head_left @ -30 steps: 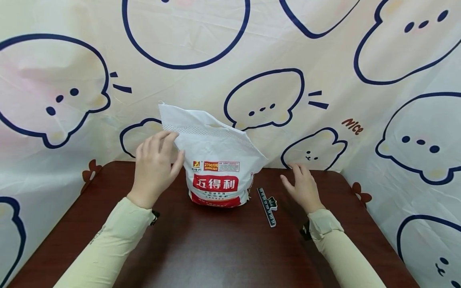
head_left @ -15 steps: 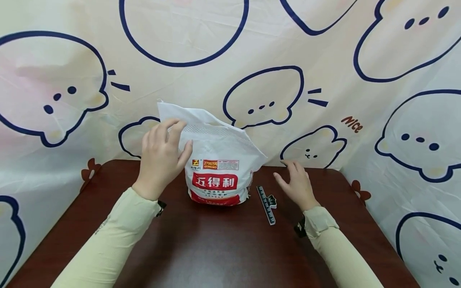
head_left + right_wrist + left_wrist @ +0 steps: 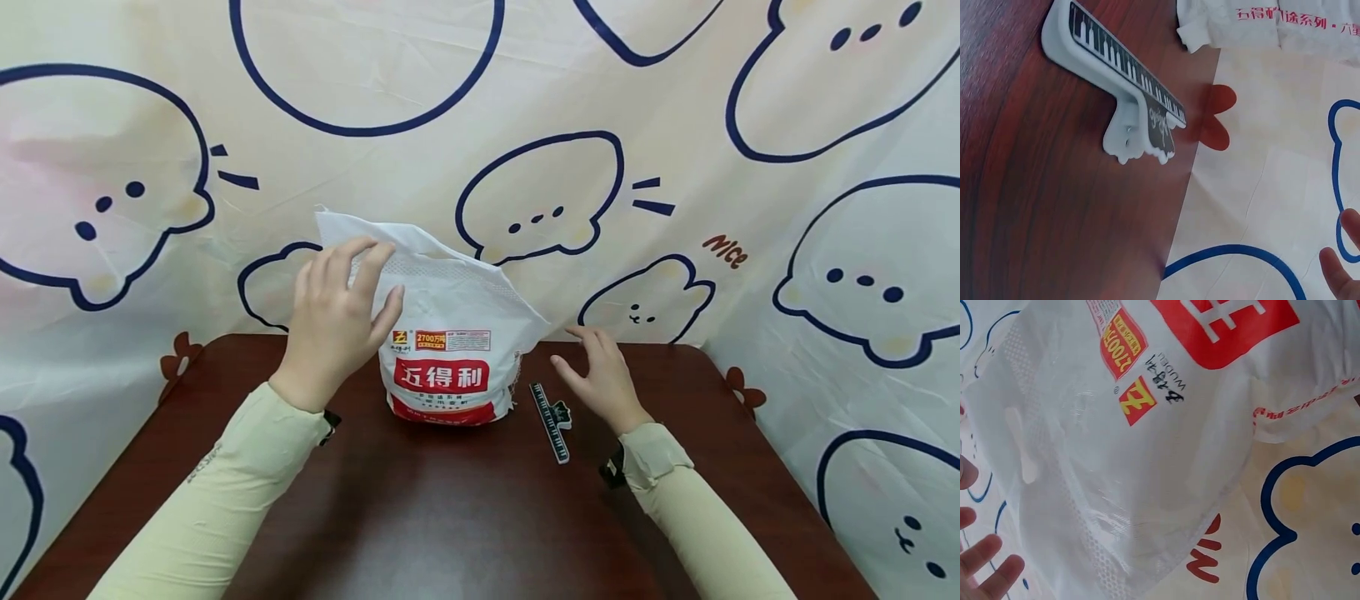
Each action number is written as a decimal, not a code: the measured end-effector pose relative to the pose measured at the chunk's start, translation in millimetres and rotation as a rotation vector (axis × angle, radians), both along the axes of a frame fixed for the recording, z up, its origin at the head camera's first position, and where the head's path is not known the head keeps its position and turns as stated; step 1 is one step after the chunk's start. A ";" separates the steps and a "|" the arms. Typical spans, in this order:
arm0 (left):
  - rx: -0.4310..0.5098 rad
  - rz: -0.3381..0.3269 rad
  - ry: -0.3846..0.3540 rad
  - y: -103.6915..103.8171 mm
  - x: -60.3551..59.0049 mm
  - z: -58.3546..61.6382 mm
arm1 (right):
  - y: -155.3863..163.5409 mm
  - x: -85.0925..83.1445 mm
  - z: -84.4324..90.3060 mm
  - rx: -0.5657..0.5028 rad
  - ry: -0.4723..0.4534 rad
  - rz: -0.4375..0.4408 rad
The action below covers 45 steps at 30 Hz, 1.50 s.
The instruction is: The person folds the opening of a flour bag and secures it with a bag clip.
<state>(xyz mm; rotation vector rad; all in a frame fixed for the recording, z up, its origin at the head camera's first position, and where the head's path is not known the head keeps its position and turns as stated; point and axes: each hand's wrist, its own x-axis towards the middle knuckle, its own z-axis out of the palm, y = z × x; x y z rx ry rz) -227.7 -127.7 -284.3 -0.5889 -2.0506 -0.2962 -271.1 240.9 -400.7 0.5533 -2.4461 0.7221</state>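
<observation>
A white flour bag with red and yellow print stands upright, its flattened top sloping down to the right. My left hand is raised at the bag's upper left with loosely bent fingers, overlapping that corner in the head view. In the left wrist view, its fingertips show at the left edge near the bag's top, holding nothing. To the bag's right, my right hand hovers with spread, relaxed fingers near the bag's right corner. Between that hand and the bag lies a piano-key patterned clip with a dark grip tab.
The dark brown wooden table extends under everything. Behind it hangs a pale cloth with blue cartoon outlines, reaching down around the table's back and sides.
My left hand has risen and shifted right relative to the bag. My right hand has come leftward, closer to the bag. The bag and clip stay put; the head view has shifted slightly.
</observation>
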 end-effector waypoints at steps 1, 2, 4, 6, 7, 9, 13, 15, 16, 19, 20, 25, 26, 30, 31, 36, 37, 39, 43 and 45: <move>0.001 -0.003 0.004 -0.1 0.2 0.7 | -1.1 -0.1 0.1 -0.003 0.002 0.005; 0.001 -0.005 0.008 -0.2 0.4 1.4 | -2.1 -0.1 0.0 -0.007 0.003 0.010; -0.001 -0.008 0.017 -0.2 0.8 2.5 | -3.8 0.4 -0.1 -0.018 0.001 0.023; -0.001 -0.012 0.024 0.1 0.8 4.1 | -5.4 0.7 -0.1 -0.029 -0.002 0.035; -0.002 -0.014 0.028 0.3 0.7 4.9 | -6.3 1.0 0.1 -0.034 -0.003 0.040; -0.004 -0.014 0.035 0.6 0.5 6.9 | -8.1 0.9 0.2 -0.041 -0.002 0.049; -0.015 -0.017 0.041 1.2 0.6 11.7 | -11.9 1.5 -0.3 -0.065 0.000 0.065; -0.022 -0.017 0.039 1.8 0.8 14.4 | -13.7 2.0 -0.7 -0.081 0.003 0.073; -0.024 -0.017 0.037 2.2 0.7 15.7 | -14.7 2.1 -0.9 -0.087 0.006 0.079; -0.023 -0.016 0.027 3.2 0.6 18.9 | -17.7 1.7 -0.8 -0.092 0.023 0.097; -0.023 -0.016 0.021 3.5 0.7 19.7 | -18.9 1.7 -0.7 -0.093 0.027 0.102; -0.042 -0.021 -0.011 5.2 0.8 22.9 | -24.2 2.8 1.2 -0.111 0.034 0.105; -0.049 -0.023 -0.016 5.6 0.5 23.4 | -25.3 3.1 1.6 -0.117 0.038 0.104; -0.063 -0.030 -0.025 7.0 -1.0 25.3 | -29.5 5.0 3.7 -0.134 0.051 0.117; -0.065 -0.032 -0.027 7.5 -1.4 25.8 | -30.5 5.2 4.0 -0.136 0.056 0.121; -0.070 -0.048 -0.037 9.5 -3.5 29.0 | -34.1 4.6 3.8 -0.151 0.071 0.149; -0.072 -0.052 -0.038 9.8 -3.8 29.6 | -34.7 4.2 3.4 -0.159 0.074 0.154; -0.075 -0.054 -0.042 10.3 -4.2 30.9 | -36.3 4.0 3.5 -0.175 0.077 0.166; -0.088 -0.056 -0.046 12.0 -5.0 33.1 | -39.5 4.3 3.7 -0.212 0.082 0.195; -0.099 -0.058 -0.050 13.6 -5.9 33.8 | -40.8 5.3 4.1 -0.225 0.075 0.199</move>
